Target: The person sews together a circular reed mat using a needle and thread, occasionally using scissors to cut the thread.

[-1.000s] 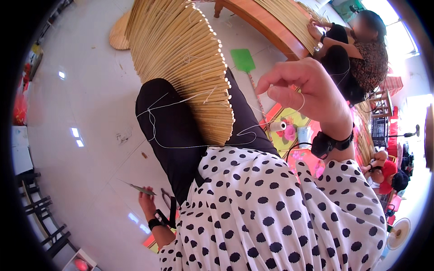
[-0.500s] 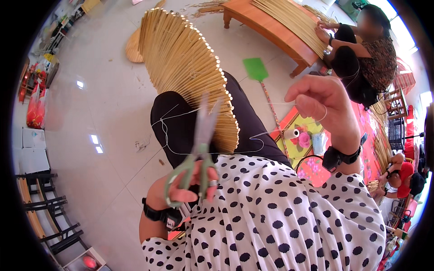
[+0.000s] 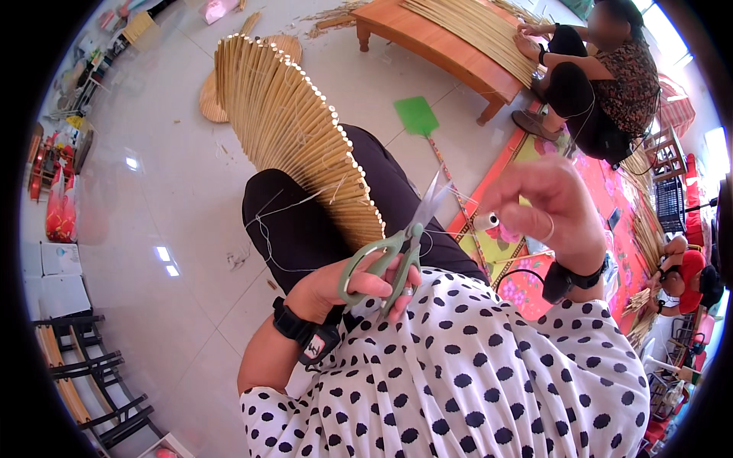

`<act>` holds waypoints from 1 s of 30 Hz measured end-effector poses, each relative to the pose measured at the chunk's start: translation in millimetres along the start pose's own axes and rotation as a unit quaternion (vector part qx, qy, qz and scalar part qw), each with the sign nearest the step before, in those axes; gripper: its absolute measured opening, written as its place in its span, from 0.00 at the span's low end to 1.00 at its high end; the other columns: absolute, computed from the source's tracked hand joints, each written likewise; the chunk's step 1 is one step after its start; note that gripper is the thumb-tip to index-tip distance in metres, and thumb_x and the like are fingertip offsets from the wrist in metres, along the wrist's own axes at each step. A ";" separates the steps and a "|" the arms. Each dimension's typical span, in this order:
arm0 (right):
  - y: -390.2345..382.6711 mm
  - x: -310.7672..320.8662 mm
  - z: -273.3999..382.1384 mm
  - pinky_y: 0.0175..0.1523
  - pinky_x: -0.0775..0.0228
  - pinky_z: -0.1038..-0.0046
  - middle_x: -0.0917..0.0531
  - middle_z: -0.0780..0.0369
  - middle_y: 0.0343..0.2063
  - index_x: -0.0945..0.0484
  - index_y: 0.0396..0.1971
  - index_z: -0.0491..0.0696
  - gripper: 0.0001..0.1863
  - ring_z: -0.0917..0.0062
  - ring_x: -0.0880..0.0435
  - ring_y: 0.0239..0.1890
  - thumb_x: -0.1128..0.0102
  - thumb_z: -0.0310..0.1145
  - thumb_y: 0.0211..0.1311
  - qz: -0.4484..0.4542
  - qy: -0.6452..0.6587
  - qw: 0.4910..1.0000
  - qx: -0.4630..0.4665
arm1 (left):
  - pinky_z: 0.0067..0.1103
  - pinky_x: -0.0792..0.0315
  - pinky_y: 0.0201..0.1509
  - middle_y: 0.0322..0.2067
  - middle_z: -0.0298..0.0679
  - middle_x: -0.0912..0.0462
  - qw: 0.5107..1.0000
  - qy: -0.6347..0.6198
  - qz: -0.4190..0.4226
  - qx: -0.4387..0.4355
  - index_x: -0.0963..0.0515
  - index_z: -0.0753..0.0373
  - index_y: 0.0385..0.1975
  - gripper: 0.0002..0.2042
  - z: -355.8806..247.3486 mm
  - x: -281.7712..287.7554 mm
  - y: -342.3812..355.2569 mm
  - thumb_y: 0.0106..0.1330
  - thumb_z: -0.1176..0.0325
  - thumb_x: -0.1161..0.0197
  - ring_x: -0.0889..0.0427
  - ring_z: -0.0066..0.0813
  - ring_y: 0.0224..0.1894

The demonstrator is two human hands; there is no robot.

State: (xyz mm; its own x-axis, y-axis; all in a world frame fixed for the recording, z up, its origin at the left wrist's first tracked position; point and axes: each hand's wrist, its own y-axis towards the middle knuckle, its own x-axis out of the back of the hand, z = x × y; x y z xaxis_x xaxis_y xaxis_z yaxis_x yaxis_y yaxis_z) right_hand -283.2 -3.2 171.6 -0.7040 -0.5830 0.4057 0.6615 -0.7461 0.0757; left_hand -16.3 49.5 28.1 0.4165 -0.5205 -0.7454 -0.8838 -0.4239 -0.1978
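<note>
My left hand (image 3: 382, 288) grips green-handled scissors (image 3: 418, 223), fingers through the loops, blades pointing up and to the right. The blades are near the white thread (image 3: 450, 233); whether they touch it I cannot tell. My right hand (image 3: 546, 202) is raised on the right, slightly blurred, with thread pinched between thumb and fingers and a strand across a finger. A curved mat of bound straw-coloured stalks (image 3: 290, 126) stands across my lap, its pale cut ends along the right edge. A loose white cord (image 3: 263, 221) lies over my left knee.
A white thread spool (image 3: 486, 221) sits beyond my right hand's fingers. A green fly swatter (image 3: 417, 116) lies on the floor near a flowered red mat (image 3: 527, 286). At far right a person (image 3: 603, 84) works stalks on a low wooden table (image 3: 427, 47); another person (image 3: 687, 282) sits lower right.
My left hand has carried the scissors rightward, toward the thread by my right hand. My right hand has shifted a little down and left. The view has shifted slightly.
</note>
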 end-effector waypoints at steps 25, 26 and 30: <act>8.9 -39.8 -117.0 0.45 0.29 0.80 0.20 0.66 0.37 0.30 0.55 0.41 0.18 0.86 0.25 0.34 0.48 0.32 0.69 -0.138 0.296 0.932 -0.155 | 0.19 0.28 0.36 0.30 0.40 0.24 0.975 0.181 -0.127 0.011 0.30 0.68 0.46 0.28 -18.8 -11.6 15.6 0.46 0.60 0.33 0.22 0.26 0.29; 7.3 -41.3 -121.7 0.45 0.29 0.81 0.20 0.66 0.36 0.29 0.53 0.40 0.17 0.86 0.25 0.33 0.48 0.32 0.69 -0.140 0.287 0.935 -0.153 | 0.19 0.28 0.36 0.30 0.40 0.24 0.976 0.177 -0.128 0.012 0.30 0.68 0.46 0.28 -15.2 -9.6 16.9 0.46 0.60 0.33 0.22 0.26 0.29; 7.3 -45.9 -134.8 0.44 0.30 0.82 0.21 0.68 0.31 0.25 0.43 0.39 0.11 0.87 0.25 0.33 0.50 0.31 0.70 -0.156 0.255 0.945 -0.135 | 0.19 0.28 0.36 0.30 0.39 0.24 0.980 0.154 -0.125 0.007 0.30 0.67 0.46 0.28 -15.2 -10.4 20.7 0.46 0.60 0.33 0.22 0.26 0.29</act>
State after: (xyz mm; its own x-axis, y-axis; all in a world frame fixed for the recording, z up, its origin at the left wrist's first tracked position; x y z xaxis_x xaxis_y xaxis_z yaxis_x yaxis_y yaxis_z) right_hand -281.0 -25.2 30.8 -0.9323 -0.3493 -0.0941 0.3599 -0.9218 -0.1441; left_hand -35.6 34.9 41.4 0.6630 -0.6011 -0.4461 -0.7479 -0.5580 -0.3596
